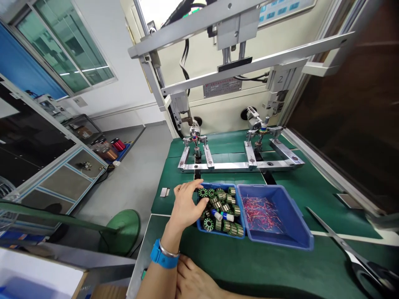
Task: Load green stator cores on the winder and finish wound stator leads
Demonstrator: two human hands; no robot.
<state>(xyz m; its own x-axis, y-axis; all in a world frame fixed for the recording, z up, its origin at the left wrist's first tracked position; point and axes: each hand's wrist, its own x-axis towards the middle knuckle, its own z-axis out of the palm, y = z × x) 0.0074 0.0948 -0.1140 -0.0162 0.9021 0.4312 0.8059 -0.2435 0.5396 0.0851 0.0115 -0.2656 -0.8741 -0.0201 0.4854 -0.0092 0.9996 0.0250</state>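
My left hand [187,203], with a blue wristband [163,254] and a metal bangle, is at the left side of a small blue bin [221,234]. Its thumb and fingers are apart, and I see nothing held between them. Green-and-metal motor stator cores [208,224] fill the bin, and two blue-and-white capped pieces [227,216] lie on top. My right hand [195,278] is low in view, against or just under my left forearm. Its fingertips are hidden there, so its grip does not show.
A second blue bin [293,228] holds red wire scraps [262,214]. Scissors [343,245] lie on the green tabletop [237,261] at right. Behind the bins stands a metal fixture [230,166] with two stations, under a machine frame [218,77]. A green round base [121,232] stands at left.
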